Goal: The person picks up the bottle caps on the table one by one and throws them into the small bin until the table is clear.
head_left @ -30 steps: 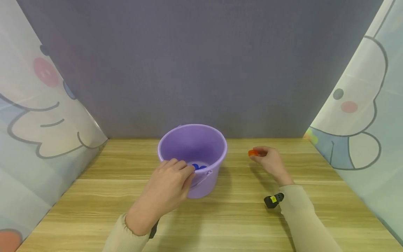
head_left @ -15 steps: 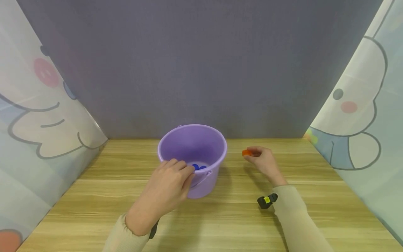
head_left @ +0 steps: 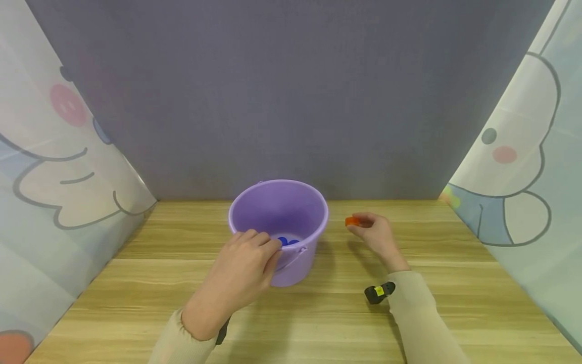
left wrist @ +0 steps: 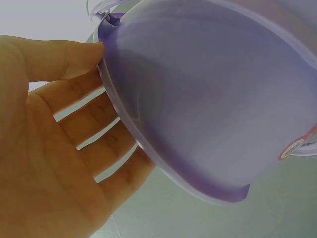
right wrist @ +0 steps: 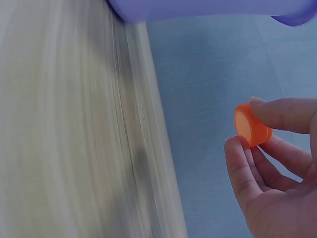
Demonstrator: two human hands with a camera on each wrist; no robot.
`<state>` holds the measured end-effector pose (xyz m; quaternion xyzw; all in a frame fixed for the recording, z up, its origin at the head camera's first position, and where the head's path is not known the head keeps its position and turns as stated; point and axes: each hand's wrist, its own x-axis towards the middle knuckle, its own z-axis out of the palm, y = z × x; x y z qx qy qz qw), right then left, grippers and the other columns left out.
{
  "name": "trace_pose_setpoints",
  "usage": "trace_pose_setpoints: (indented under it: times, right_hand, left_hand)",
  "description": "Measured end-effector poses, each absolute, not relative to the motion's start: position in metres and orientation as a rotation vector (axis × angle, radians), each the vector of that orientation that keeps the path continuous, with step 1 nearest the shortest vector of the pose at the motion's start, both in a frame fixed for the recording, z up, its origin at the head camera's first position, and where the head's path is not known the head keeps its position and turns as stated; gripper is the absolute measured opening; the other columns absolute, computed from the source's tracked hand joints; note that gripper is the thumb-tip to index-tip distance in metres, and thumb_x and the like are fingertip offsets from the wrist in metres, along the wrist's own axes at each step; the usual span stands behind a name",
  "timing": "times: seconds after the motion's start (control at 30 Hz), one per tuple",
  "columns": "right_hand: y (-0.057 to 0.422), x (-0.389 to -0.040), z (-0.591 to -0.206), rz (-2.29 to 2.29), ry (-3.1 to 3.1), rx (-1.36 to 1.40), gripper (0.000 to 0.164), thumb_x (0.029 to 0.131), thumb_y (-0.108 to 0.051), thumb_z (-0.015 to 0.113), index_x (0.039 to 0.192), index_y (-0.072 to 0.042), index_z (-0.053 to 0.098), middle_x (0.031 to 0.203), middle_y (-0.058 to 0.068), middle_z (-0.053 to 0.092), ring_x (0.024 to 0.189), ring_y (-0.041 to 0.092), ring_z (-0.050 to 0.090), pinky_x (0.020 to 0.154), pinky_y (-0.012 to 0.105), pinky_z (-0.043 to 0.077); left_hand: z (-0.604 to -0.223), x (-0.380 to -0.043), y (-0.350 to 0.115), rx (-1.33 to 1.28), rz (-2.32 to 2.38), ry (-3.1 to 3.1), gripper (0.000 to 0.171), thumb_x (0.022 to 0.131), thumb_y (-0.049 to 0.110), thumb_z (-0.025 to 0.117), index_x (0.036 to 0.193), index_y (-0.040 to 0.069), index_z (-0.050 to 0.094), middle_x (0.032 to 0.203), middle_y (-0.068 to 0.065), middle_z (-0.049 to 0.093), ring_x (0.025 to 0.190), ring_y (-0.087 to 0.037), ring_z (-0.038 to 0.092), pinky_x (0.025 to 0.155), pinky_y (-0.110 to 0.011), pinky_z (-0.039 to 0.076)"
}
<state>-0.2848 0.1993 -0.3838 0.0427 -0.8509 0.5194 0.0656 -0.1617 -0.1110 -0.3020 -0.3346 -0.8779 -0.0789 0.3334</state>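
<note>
A purple bucket stands upright on the wooden table, its thin handle hanging down the near side. My left hand grips the near rim; in the left wrist view the thumb lies on the outer wall and the fingers reach over the rim. Low inside the bucket show a few small round blue pieces, partly hidden by the rim and the hand. To the right of the bucket, my right hand is raised over the table. Between its thumb and fingertips it pinches an orange bottle cap.
The wood-grain table runs back to a dark grey panel. Printed cartoon sheets flank it on both sides. A small black wrist camera sits beside the right sleeve.
My right hand has moved left toward the bucket, carrying the orange bottle cap, and slows in the last half second. The left hand and the bucket stay in place.
</note>
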Motion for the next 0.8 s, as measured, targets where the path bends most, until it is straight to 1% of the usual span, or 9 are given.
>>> trace_pose_setpoints:
  times: [0.23, 0.47, 0.67, 0.8]
  right_hand:
    - [0.1967, -0.2855, -0.3838, 1.601, -2.557, 0.111, 0.049, 0.093, -0.017, 0.075, 0.133, 0.007, 0.059, 0.121, 0.025, 0.066, 0.110, 0.034, 0.065, 0.080, 0.021, 0.052]
    - [0.1939, -0.2851, -0.3845, 1.632, -2.535, 0.110, 0.048, 0.093, -0.016, 0.075, 0.133, 0.006, 0.060, 0.122, 0.024, 0.066, 0.111, 0.033, 0.065, 0.080, 0.020, 0.053]
    - [0.1926, -0.2846, -0.3833, 1.625, -2.541, 0.120, 0.049, 0.093, -0.017, 0.075, 0.134, 0.006, 0.059, 0.123, 0.025, 0.065, 0.112, 0.034, 0.064, 0.085, 0.026, 0.054]
    - [0.1919, -0.2847, -0.3811, 1.644, -2.522, 0.135, 0.049, 0.093, -0.016, 0.075, 0.134, 0.006, 0.058, 0.124, 0.025, 0.064, 0.112, 0.035, 0.064, 0.086, 0.026, 0.053]
  left_hand:
    - [-0.3018, -0.1620, -0.1106, -0.873, -0.204, -2.300, 0.025, 0.087, 0.009, 0.075, 0.074, 0.016, 0.055, 0.066, 0.007, 0.047, 0.062, -0.015, 0.044, 0.060, -0.030, 0.040]
    - [-0.3028, -0.1627, -0.1103, -0.877, -0.204, -2.302, 0.025, 0.087, 0.009, 0.075, 0.074, 0.016, 0.054, 0.066, 0.007, 0.045, 0.062, -0.015, 0.043, 0.060, -0.030, 0.039]
    - [-0.3033, -0.1635, -0.1105, -0.882, -0.210, -2.291, 0.026, 0.086, 0.009, 0.075, 0.073, 0.016, 0.054, 0.066, 0.007, 0.046, 0.061, -0.015, 0.043, 0.059, -0.030, 0.039]
    - [-0.3039, -0.1643, -0.1111, -0.882, -0.210, -2.286, 0.025, 0.086, 0.009, 0.076, 0.074, 0.016, 0.055, 0.067, 0.006, 0.047, 0.062, -0.015, 0.044, 0.059, -0.030, 0.040]
